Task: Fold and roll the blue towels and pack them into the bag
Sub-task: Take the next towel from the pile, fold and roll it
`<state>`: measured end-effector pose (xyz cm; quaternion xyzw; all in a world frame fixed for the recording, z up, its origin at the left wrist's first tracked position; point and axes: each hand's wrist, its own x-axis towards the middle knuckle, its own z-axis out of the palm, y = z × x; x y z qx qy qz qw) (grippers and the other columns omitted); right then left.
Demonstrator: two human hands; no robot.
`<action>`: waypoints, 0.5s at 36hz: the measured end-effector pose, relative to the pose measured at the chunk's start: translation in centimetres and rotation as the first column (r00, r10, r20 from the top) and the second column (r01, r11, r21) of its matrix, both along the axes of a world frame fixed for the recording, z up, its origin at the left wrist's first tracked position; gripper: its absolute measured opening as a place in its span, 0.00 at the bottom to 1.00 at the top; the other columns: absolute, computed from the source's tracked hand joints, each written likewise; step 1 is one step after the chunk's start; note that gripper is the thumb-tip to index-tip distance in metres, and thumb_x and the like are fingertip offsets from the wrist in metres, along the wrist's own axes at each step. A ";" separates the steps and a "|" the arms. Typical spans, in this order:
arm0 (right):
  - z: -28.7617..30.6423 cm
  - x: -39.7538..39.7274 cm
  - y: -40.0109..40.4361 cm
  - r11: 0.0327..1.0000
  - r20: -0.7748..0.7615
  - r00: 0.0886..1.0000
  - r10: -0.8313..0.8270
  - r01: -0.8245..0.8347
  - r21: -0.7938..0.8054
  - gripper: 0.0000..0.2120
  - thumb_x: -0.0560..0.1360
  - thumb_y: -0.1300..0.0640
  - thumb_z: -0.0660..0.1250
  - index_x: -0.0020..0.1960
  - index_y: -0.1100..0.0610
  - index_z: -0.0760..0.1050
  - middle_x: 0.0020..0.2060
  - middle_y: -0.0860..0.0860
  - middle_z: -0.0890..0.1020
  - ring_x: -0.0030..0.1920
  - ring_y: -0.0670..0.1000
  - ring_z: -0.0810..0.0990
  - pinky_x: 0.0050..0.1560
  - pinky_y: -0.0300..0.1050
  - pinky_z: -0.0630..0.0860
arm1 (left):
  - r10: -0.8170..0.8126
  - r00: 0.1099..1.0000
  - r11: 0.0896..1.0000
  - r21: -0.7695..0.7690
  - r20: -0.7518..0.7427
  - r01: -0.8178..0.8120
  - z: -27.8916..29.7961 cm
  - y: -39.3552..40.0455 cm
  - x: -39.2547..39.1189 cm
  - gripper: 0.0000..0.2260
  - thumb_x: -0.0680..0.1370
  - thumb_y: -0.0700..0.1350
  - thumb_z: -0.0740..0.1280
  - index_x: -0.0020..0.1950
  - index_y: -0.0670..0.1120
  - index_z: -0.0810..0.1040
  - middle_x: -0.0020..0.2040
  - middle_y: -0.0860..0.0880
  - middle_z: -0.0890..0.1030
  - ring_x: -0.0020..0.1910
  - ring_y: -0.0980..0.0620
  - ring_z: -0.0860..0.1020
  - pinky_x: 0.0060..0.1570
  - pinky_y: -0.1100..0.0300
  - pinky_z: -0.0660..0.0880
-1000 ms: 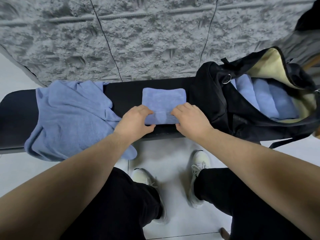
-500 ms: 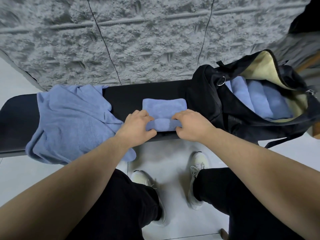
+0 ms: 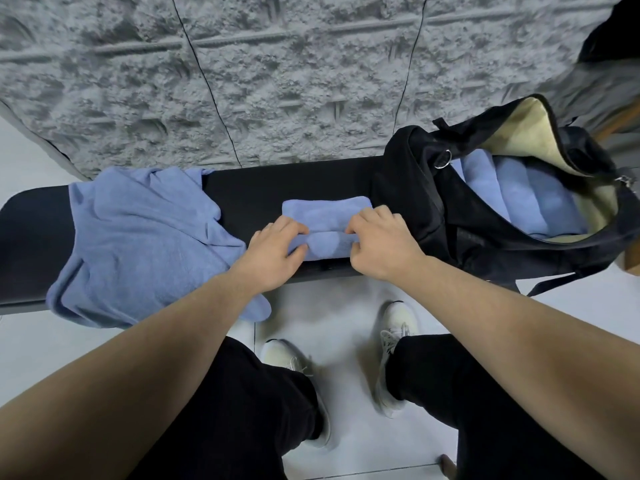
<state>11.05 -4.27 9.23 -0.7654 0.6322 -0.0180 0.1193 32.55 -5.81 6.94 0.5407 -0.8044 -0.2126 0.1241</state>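
A folded blue towel lies on the black bench, its near end rolled up into a thick roll. My left hand grips the roll's left end and my right hand grips its right end, fingers curled over the top. An open black bag with a cream lining sits on the bench to the right, with several rolled blue towels side by side inside. A loose pile of blue towels lies on the bench to the left, hanging over the front edge.
A rough grey stone wall rises right behind the bench. My legs in black trousers and white shoes stand on a pale tiled floor below the bench's front edge. The bag's strap hangs off the front at the right.
Both hands have rolled the towel's near end away from me, so the roll is thicker and less flat towel shows beyond it. The view has shifted down slightly.
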 end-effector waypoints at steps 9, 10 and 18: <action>-0.2 -0.1 0.1 0.995 0.024 0.999 0.022 -0.019 -0.096 0.16 0.77 0.57 0.58 0.63 0.45 0.66 0.54 0.46 0.75 0.55 0.53 0.69 0.55 0.52 0.64 | 0.081 0.997 0.995 0.060 0.013 -0.081 0.0 -0.7 -0.4 0.14 0.82 0.47 0.60 0.67 0.50 0.75 0.60 0.52 0.70 0.56 0.52 0.65 0.60 0.60 0.58; -0.2 -0.2 0.0 0.993 0.028 0.999 0.042 -0.038 -0.113 0.15 0.77 0.57 0.58 0.63 0.45 0.69 0.54 0.47 0.75 0.55 0.53 0.70 0.54 0.51 0.64 | 0.087 0.996 0.993 0.076 -0.006 -0.086 0.0 -0.8 -0.4 0.14 0.82 0.47 0.60 0.67 0.50 0.75 0.60 0.52 0.70 0.57 0.51 0.65 0.62 0.60 0.59; -0.3 0.3 0.0 0.971 -0.060 0.986 0.158 -0.166 -0.173 0.17 0.72 0.51 0.66 0.58 0.57 0.76 0.52 0.51 0.78 0.54 0.55 0.74 0.51 0.48 0.70 | 0.087 0.989 0.994 0.074 -0.119 -0.078 -0.1 -1.1 -0.2 0.13 0.81 0.46 0.63 0.65 0.52 0.76 0.53 0.57 0.69 0.58 0.49 0.69 0.64 0.52 0.66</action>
